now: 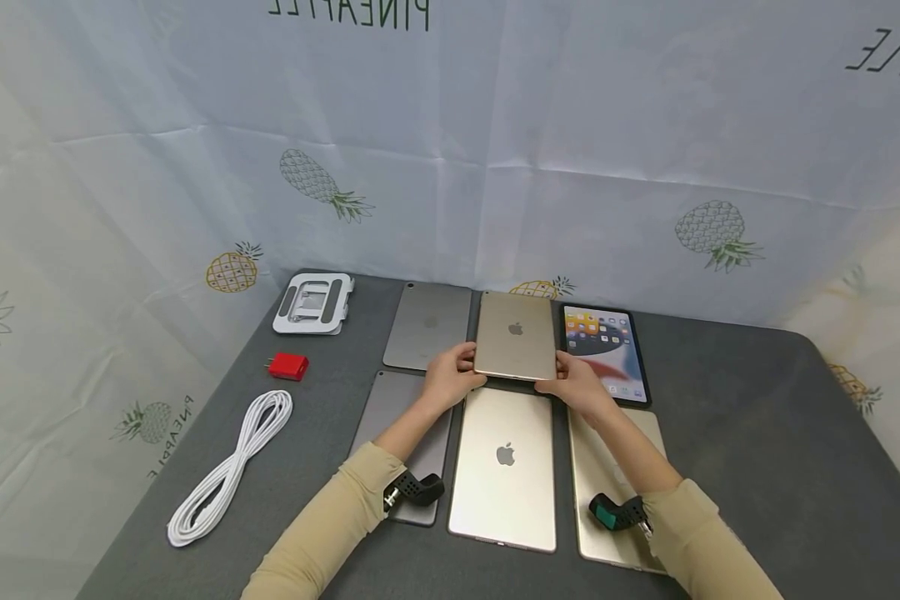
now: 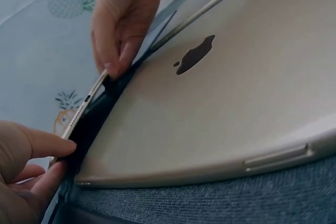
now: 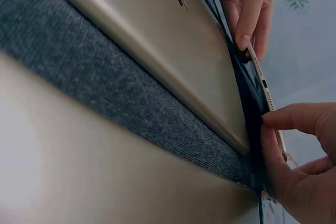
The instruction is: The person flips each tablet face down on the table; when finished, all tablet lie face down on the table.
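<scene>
Both hands hold a small gold tablet (image 1: 515, 329), its logo side facing up, at the back middle of the table. My left hand (image 1: 450, 379) pinches its near left corner between thumb and fingers. At the near right corner, my right hand (image 1: 576, 385) pinches it the same way. In the left wrist view, the near edge of this tablet (image 2: 84, 106), with its port and speaker holes, is raised off the dark surface. Just in front lies a larger gold tablet (image 1: 504, 471), back up. Part of the right wrist view is filled by another gold tablet (image 3: 79, 161).
Grey tablets (image 1: 429, 325) lie on the left, one under my left forearm. At right, a lit tablet (image 1: 606, 350) shows its screen. A white folding stand (image 1: 313, 304), red charger plug (image 1: 288, 367) and coiled white cable (image 1: 228, 471) line the left side. A pineapple-print curtain (image 1: 465, 150) hangs behind.
</scene>
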A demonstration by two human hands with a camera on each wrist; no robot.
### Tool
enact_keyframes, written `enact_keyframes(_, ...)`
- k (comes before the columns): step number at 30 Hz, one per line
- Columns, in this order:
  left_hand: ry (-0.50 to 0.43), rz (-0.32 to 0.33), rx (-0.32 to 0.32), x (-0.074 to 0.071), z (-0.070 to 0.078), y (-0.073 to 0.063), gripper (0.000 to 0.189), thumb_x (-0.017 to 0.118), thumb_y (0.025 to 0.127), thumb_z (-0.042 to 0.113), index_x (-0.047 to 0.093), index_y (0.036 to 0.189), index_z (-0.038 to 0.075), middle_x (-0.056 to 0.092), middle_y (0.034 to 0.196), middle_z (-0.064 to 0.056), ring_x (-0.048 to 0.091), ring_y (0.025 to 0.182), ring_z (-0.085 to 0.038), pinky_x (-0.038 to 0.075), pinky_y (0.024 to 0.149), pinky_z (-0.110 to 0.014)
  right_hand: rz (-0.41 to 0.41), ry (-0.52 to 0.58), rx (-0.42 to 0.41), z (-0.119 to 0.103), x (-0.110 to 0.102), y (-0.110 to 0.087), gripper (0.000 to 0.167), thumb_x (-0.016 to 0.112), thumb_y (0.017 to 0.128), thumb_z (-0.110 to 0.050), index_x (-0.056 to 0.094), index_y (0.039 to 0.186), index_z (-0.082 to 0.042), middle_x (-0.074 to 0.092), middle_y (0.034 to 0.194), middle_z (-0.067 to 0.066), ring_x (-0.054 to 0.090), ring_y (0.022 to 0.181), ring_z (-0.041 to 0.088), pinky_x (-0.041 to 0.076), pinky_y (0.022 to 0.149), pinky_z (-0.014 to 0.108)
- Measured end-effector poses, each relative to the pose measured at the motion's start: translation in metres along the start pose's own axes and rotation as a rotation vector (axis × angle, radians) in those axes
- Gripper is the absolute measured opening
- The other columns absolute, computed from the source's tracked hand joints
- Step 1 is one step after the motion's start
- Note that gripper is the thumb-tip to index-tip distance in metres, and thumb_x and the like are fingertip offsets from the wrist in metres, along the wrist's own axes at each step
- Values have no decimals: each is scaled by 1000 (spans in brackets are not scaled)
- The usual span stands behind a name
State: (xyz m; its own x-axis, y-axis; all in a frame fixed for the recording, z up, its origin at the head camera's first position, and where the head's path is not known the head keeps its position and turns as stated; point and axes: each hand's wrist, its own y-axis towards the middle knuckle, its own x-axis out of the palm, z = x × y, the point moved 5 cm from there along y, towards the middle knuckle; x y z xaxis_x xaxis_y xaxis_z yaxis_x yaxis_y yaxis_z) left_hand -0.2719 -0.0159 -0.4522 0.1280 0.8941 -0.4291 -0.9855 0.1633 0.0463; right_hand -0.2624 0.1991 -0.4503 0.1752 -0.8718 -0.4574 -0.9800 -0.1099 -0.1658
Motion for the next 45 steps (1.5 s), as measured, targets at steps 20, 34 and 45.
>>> enact_keyframes(20, 371, 80, 217, -4, 14, -1, 11, 76, 73, -4, 70, 80, 2, 68, 73, -4, 58, 63, -10, 46, 59, -22, 64, -453, -117, -5, -6, 0, 32, 79, 77, -22, 62, 94, -1, 61, 84, 8, 52, 71, 21, 42, 57, 29)
enact_keyframes(34, 418, 91, 261, -5, 18, -2, 21, 74, 71, -7, 57, 63, 5, 47, 56, 5, 39, 54, -7, 30, 54, -19, 26, -540, -106, -8, -7, 5, 34, 73, 71, -11, 64, 99, 5, 61, 85, 10, 54, 77, 26, 43, 63, 32)
enact_keyframes(45, 405, 97, 297, -5, 19, -4, 34, 66, 69, -10, 38, 60, 5, 21, 53, 10, 26, 55, -8, 17, 55, -22, 23, -585, -137, -10, -6, 2, 49, 69, 77, -11, 59, 119, 13, 60, 82, 11, 54, 76, 25, 44, 63, 33)
